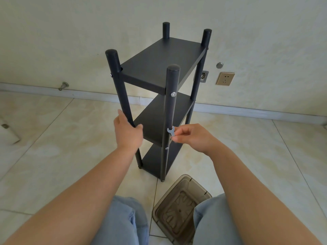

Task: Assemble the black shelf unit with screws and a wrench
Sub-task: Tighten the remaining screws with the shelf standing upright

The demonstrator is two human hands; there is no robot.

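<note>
The black shelf unit [160,64] stands upright on the tiled floor, with three boards between four round posts. My left hand [127,131] grips the front left post at the height of the middle board. My right hand [190,137] pinches a small flat grey wrench [171,131] against the front right post, at the edge of the middle board. A silver screw head [173,94] shows on that post at the top board, and another screw [166,148] sits lower down.
A smoky transparent plastic tray [180,208] lies on the floor between my knees, just in front of the shelf. Behind the shelf is a wall with a socket [225,78] and a baseboard. A white object [8,133] lies at the far left.
</note>
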